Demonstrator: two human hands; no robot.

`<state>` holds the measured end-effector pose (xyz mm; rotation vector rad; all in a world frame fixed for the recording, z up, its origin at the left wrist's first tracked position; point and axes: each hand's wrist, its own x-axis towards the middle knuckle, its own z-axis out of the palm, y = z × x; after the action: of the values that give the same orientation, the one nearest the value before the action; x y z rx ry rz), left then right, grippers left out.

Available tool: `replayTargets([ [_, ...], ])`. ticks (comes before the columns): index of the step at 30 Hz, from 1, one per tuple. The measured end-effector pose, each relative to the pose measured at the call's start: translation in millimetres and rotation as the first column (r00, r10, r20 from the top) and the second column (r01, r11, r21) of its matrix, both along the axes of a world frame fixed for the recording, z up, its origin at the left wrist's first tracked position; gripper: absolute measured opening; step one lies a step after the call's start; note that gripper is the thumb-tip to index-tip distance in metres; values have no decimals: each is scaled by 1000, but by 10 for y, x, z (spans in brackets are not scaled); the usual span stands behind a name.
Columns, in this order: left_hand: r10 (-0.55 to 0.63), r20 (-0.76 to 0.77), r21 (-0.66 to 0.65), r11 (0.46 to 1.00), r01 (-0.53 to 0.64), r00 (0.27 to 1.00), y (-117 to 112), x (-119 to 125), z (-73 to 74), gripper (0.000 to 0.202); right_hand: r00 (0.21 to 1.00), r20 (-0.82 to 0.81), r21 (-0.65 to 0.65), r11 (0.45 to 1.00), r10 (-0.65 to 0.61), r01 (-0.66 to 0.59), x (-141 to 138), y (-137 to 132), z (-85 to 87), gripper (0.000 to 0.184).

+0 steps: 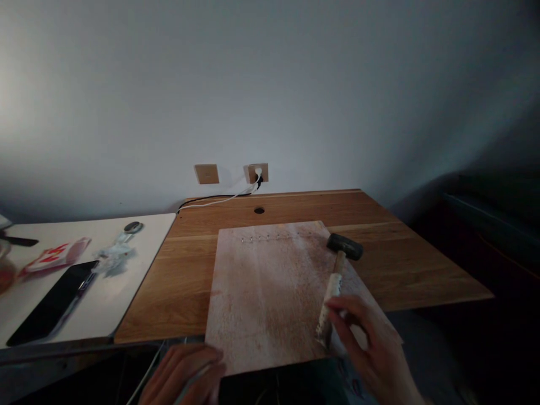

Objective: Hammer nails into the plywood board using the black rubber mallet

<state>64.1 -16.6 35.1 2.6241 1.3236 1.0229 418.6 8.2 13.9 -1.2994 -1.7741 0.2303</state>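
Observation:
A pale, scuffed wooden board (270, 298) lies on the wooden desk, its near edge jutting past the desk's front. Several small nails (268, 237) stand in a row near its far edge. At the board's near left corner, my left hand (185, 371) has its fingers curled and the thumb against the edge. A hammer (333, 284) with a dark head and a whitish wrapped handle rests on the board's right side, head pointing away. My right hand (373, 343) is beside the handle, thumb and forefinger at its side with a gap between them, not wrapped around it.
The wooden desk (400, 264) meets a white table (145, 247) on the left. That table carries a black phone (53, 304), a red and white packet (57, 256), crumpled clear plastic (113, 253) and a small round object (133, 227). Cables run to the wall socket (258, 172).

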Motion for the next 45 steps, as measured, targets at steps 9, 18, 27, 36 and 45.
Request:
replayTargets([
  [9,113,-171,-264,952,-156,979,2375,715,-83,26,657,753,-194,961,15,199,53,1600,372,30],
  [18,-64,-37,-407,912,44,997,2681,556,-281,31,570,821,-271,907,43,323,-37,2085,217,33],
  [27,-93,86,-376,919,119,992,2709,454,-405,17,654,751,-335,905,89,262,64,2218,281,27],
  [36,-60,65,-273,959,75,996,2666,473,-370,7,725,658,-404,908,205,110,-26,2180,325,27],
  [45,-91,-40,-335,939,72,995,2692,335,-353,14,698,690,-414,896,192,162,-108,2260,207,23],
])
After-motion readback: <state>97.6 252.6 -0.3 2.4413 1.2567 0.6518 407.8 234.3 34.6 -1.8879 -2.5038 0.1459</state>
